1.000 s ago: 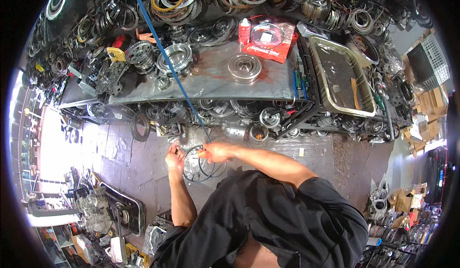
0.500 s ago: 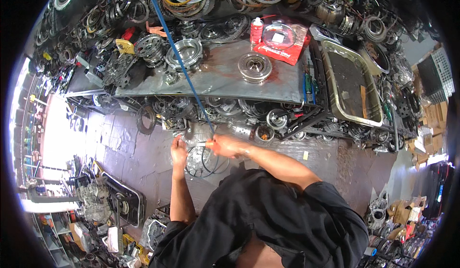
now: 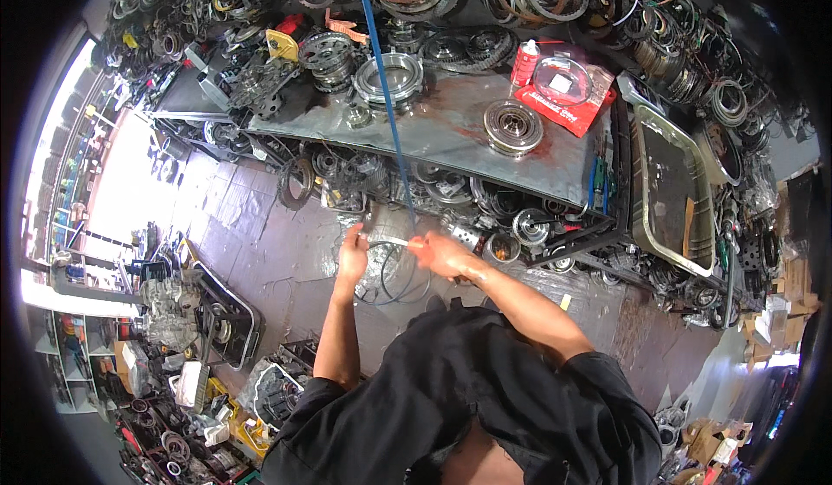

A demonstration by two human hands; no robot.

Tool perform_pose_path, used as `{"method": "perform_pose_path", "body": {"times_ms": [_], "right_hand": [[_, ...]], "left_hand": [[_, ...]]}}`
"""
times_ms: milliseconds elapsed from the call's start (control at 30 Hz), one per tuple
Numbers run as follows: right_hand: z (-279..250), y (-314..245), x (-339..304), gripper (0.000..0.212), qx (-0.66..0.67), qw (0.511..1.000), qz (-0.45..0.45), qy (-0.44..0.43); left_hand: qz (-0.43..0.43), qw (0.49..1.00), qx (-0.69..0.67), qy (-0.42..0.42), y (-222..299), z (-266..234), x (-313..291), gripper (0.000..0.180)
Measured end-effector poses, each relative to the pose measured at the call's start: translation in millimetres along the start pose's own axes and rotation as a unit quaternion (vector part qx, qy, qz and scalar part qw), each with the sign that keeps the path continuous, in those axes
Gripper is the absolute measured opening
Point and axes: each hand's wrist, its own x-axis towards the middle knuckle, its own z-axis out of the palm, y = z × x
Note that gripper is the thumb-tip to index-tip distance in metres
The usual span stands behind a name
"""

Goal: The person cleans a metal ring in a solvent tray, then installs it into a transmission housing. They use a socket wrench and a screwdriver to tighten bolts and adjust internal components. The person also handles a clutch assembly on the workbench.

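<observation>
Thin dark metal rings (image 3: 392,270) hang between both hands, below the cluttered steel worktop (image 3: 451,130). Left hand (image 3: 352,255) and right hand (image 3: 440,253) each close a grip on the top arc, apparently spreading them for sorting.

A bundle of thin dark rings (image 3: 392,270) is gripped at its top by the left hand (image 3: 352,255) and the right hand (image 3: 439,255). Beyond them, a round metal drum (image 3: 513,126) is seen on the steel workbench (image 3: 433,134), crossed by a blue hose (image 3: 386,104).

L hand (image 3: 352,256) + R hand (image 3: 442,255) raised close together, fingers closed, forearms extended
</observation>
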Motion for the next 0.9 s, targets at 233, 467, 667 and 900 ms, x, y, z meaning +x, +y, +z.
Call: {"method": "perform_pose_path", "body": {"times_ms": [233,467,667,900], "right_hand": [[-7.5,-21.8,-10.1,0.041,0.024,0.99,0.136,-0.03],[-23.3,-41.3,-18.3,0.04,0.054,0.985,0.158,-0.034],[-19.1,-46.5,-10.1,0.034,-0.005,0.976,0.218,-0.003],[-11.6,-49.4,-1.8,0.045,0.007,0.979,0.192,-0.066]], "left_hand": [[-0.072,0.977,-0.198,-0.018,14.8,-7.7,5.7,0.025],[0.252,0.674,0.688,-0.095,25.1,-3.5,-11.9,0.055],[0.367,0.511,0.757,-0.178,39.1,-4.9,-15.6,0.055],[0.423,0.468,0.744,-0.222,25.5,-10.4,-0.5,0.035]]}}
